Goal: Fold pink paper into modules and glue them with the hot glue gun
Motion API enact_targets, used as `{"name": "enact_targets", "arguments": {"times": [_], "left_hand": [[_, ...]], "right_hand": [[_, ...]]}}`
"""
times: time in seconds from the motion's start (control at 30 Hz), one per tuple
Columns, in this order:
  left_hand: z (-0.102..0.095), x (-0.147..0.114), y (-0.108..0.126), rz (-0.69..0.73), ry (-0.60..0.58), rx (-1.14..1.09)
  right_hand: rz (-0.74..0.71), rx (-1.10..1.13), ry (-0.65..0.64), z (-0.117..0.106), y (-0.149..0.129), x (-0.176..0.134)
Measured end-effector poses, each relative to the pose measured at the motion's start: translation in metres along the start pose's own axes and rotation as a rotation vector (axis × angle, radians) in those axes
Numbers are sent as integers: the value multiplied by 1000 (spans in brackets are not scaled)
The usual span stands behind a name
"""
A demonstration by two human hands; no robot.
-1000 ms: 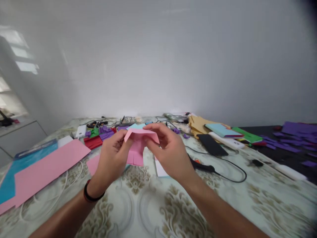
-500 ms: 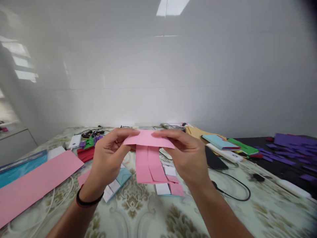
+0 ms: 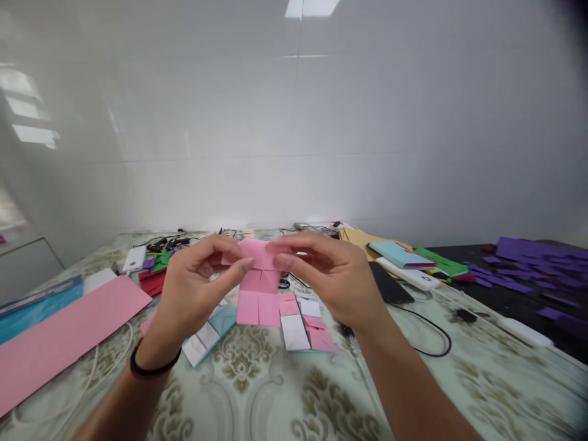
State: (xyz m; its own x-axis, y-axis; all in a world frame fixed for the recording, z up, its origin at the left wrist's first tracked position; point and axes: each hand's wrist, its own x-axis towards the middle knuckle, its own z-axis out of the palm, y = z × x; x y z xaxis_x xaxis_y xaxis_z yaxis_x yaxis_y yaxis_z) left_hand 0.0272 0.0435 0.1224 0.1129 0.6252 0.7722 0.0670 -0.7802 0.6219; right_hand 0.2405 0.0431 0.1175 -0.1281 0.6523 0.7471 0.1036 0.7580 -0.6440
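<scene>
A creased pink paper (image 3: 258,299) hangs upright in front of me, held above the table by both hands. My left hand (image 3: 195,278) pinches its upper left part between thumb and fingers. At the upper right, my right hand (image 3: 331,269) grips it the same way. The top of the sheet is folded over in a band, and the lower part shows a vertical slit and a cross crease. Below and behind it lie a folded white-and-blue paper piece (image 3: 209,334) on the left and a folded pink-and-white paper piece (image 3: 305,327) on the right.
A long pink paper strip (image 3: 68,343) lies at left beside a blue packet (image 3: 41,309). Red folded paper (image 3: 153,283) sits behind my left hand. At right are a black phone-like slab (image 3: 390,285), a white power strip (image 3: 407,274), a black cable (image 3: 445,343) and purple paper strips (image 3: 514,275).
The pink paper's top flap has been bent down against the sheet, with my thumbs now on its front. Its lower flaps hang flatter. The view has shifted slightly.
</scene>
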Motion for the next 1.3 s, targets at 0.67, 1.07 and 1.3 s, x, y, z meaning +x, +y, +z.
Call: {"name": "enact_targets", "arguments": {"times": [0.67, 1.07, 1.3], "left_hand": [[-5, 3, 13, -262, 3, 157], [-3, 3, 7, -273, -18, 127], [-4, 4, 4, -263, -223, 183]], "right_hand": [[171, -109, -15, 4, -10, -2], [208, -14, -41, 2, -8, -2], [160, -131, -110, 1, -9, -2]]}}
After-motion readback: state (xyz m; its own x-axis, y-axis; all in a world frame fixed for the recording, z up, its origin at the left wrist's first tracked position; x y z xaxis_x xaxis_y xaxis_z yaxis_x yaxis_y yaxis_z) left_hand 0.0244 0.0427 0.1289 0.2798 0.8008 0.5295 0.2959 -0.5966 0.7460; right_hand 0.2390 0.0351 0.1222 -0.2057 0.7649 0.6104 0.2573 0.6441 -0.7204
